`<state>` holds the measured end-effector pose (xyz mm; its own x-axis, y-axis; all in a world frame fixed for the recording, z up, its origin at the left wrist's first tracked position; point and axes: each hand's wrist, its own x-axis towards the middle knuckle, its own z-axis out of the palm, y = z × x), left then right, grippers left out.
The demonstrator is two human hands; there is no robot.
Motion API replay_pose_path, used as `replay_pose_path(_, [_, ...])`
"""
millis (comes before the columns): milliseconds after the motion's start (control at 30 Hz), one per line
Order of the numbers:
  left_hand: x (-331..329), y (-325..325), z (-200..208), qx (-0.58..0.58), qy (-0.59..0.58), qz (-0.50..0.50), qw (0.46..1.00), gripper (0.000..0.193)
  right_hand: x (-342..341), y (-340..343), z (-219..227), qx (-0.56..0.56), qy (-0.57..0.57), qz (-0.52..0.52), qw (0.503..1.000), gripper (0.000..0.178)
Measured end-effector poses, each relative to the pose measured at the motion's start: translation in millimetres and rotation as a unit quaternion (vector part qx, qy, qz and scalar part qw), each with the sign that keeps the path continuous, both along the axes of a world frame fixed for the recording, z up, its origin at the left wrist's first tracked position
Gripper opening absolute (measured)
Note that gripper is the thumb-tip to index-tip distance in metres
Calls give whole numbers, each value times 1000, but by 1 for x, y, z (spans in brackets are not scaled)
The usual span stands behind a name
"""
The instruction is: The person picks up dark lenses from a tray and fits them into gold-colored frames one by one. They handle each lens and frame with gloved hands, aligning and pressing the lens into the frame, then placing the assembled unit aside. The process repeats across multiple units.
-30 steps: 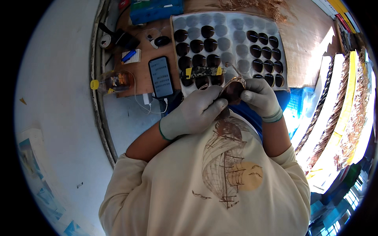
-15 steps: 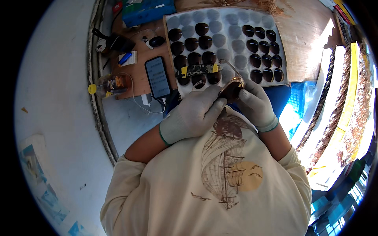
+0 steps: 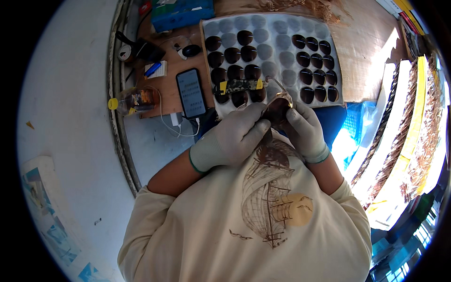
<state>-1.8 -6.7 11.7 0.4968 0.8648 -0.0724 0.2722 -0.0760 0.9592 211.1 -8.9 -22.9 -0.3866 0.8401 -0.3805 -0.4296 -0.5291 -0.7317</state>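
Gripping a pair of metal-framed sunglasses [image 3: 278, 112] between them, both gloved hands worked just in front of the chest, at the near edge of a pale moulded lens tray [image 3: 339, 75]. Left hand [image 3: 230, 138]: thumb and fingers clamped on the left part of the sunglasses, back of hand up. Right hand [image 3: 304, 129]: thumb and fingers pinched on the right end of the frame; the farther fingers were hidden, couldn't tell how they sat. One thin temple stuck up from the frame over the tray; dark lens face partly covered by the left hand.

Tray held dark tinted lenses [image 3: 303, 58] in rows, left and right halves, with bare round pockets among them. Camouflage-patterned strip [image 3: 242, 86] with yellow tape lay across lower left rows. Left of the tray, on the brown tabletop [image 3: 157, 40]: smartphone [image 3: 191, 94] with lit screen, white cable [image 3: 189, 135] running near its lower end; black computer mouse [image 3: 191, 50] farther back; blue lighter-like item [image 3: 152, 69] on a small white block [image 3: 161, 70]. Yellow-capped clear bottle [image 3: 136, 100] lay sideways near the table's left edge.
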Motion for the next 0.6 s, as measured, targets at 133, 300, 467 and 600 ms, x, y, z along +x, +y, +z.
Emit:
replay_pose_path(133, [-7,0,0,-127,-39,-12,991,28,0,-2,9,40,-96,15,994,31])
replay_pose_path(300, [-7,-3,-3,-149,-83,3,985,30,-1,-2,21,100,-136,26,985,27])
replay_pose_path(467, [-11,-2,10,-105,-42,9,994,28,3,2,35,152,-188,68,968,24])
replay_pose_path(600, [-7,-7,11,-44,-16,35,998,25,7,3,30,127,-186,103,969,26])
